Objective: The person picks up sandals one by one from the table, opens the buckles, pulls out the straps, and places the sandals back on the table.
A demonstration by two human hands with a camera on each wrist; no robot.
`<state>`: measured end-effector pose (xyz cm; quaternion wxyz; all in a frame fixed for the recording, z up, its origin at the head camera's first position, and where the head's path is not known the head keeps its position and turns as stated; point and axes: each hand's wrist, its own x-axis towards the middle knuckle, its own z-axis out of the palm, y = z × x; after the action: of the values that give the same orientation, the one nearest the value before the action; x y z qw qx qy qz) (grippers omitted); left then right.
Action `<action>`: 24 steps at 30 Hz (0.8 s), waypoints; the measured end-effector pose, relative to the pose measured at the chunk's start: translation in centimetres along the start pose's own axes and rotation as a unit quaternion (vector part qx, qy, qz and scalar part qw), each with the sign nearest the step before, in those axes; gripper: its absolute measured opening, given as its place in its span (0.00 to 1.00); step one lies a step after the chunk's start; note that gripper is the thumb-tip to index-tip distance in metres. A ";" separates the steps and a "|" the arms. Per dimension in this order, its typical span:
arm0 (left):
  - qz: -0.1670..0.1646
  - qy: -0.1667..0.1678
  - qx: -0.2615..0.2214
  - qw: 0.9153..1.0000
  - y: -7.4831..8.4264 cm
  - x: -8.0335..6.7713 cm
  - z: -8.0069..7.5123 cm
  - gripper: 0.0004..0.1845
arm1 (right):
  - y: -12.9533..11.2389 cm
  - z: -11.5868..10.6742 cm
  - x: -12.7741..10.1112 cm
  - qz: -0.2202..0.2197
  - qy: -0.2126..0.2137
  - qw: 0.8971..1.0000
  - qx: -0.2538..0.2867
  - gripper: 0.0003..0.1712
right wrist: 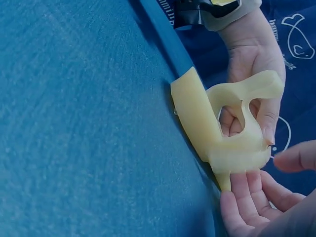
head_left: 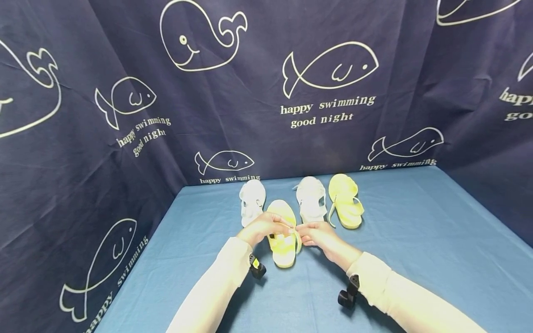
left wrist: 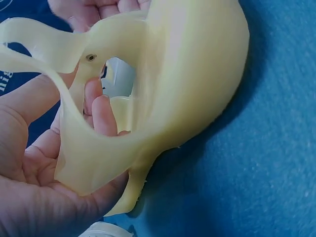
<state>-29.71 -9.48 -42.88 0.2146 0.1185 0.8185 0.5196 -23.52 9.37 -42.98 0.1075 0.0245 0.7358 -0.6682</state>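
A pale yellow sandal [head_left: 284, 256] rests on the blue cloth between both hands. My left hand [head_left: 265, 225] grips its strap from the left. In the left wrist view, fingers [left wrist: 102, 116] of that hand show through the strap opening. Close against the sandal's right side is my right hand [head_left: 319, 236]. In the right wrist view, its fingers [right wrist: 242, 200] touch the side strap [right wrist: 239, 160], while its thumb [right wrist: 296, 156] stands apart from them. A loose back strap [head_left: 298, 243] hangs along the sandal's right edge.
Behind the hands are a white sandal [head_left: 252, 192] at left, another white sandal [head_left: 311, 196] and a second yellow sandal [head_left: 344, 199] at right. The blue cloth [head_left: 416, 240] meets dark blue curtains [head_left: 266, 129] printed with fish and whales. Wrist cameras sit on both sleeves.
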 end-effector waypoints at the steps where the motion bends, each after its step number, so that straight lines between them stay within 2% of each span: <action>1: -0.001 0.000 0.001 1.000 0.0 0.0 0.0 0.13 | 0.1 0.0 0.1 -0.003 -0.003 1.000 -0.003 0.19; 8: -0.008 0.006 0.015 1.000 0.2 0.2 -0.3 0.12 | 0.4 0.2 0.6 -0.057 -0.034 0.998 0.002 0.18; 12: -0.007 -0.007 0.015 1.000 0.3 0.1 -0.6 0.12 | 0.3 0.3 0.9 -0.073 -0.038 0.997 -0.009 0.18; 18: 0.018 -0.045 0.004 0.999 0.7 -0.2 -0.9 0.13 | 0.2 0.8 0.9 -0.079 0.016 0.996 -0.046 0.16; 24: 0.041 -0.023 0.047 0.998 1.5 -0.5 -0.7 0.11 | 0.1 1.6 1.0 -0.086 0.075 0.989 -0.092 0.12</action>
<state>-29.61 -9.61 -41.14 0.2063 0.1736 0.8311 0.4863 -24.32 7.67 -43.39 -0.0037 0.0010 0.7997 -0.6004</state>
